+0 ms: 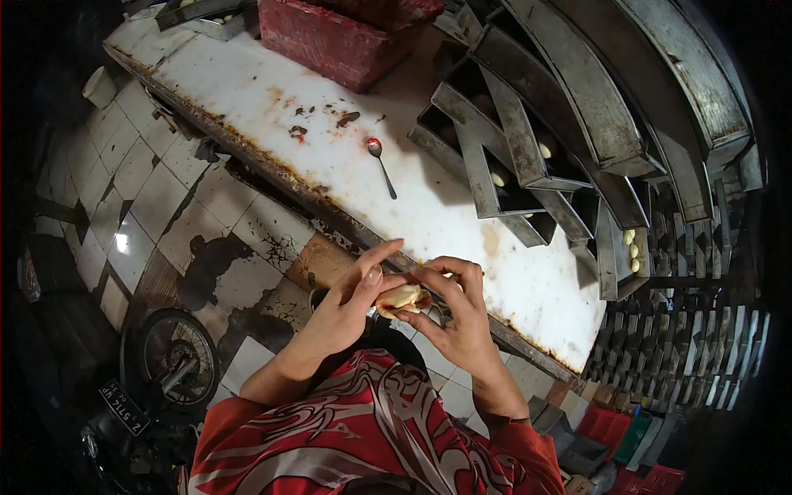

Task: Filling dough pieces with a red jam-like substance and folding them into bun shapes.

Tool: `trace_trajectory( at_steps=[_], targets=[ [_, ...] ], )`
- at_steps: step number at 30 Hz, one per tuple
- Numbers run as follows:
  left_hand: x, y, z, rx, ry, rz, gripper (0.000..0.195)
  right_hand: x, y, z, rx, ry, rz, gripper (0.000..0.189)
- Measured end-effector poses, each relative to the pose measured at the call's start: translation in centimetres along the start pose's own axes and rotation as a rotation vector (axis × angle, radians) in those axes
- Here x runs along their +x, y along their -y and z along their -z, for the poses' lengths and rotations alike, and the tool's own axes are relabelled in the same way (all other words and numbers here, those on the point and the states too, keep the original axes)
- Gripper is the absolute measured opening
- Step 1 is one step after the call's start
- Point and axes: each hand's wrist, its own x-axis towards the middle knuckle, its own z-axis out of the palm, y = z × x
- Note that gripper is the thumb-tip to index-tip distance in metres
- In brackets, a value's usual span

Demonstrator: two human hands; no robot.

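Between my hands, just off the near edge of the white table (297,124), is a small piece of pale dough (402,297) with a reddish smear on it. My right hand (458,303) pinches the dough between thumb and fingers. My left hand (356,291) touches its other side, index finger stretched out and thumb raised; whether it grips the dough is hard to tell. A metal spoon (385,173) with something red in its bowl lies on the table beyond my hands, near scattered dark and red bits (299,132).
A red plastic tub (328,46) stands at the table's far side. Long metal tins (532,142), some holding pale dough pieces (634,250), are stacked at the right. More tins (674,346) stand beyond the table's right end. A motorcycle wheel (179,359) is at lower left.
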Motion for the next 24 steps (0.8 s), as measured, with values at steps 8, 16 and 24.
trace_trajectory(
  at_steps=[8,16,24],
  targets=[
    [1.0,2.1,-2.4,-0.181,0.274,-0.056,0.048,-2.5,-3.7,2.6,0.133,0.005,0.046,0.019],
    [2.6,9.3,-9.2,-0.534,-0.311,-0.123,0.018,-7.3,-8.3,5.3,0.576,-0.196,-0.199,0.03],
    [3.0,10.3,-12.5,-0.665,-0.337,-0.05,0.028,-9.9,-10.2,1.6,0.679,-0.265,-0.158,0.034]
  ],
)
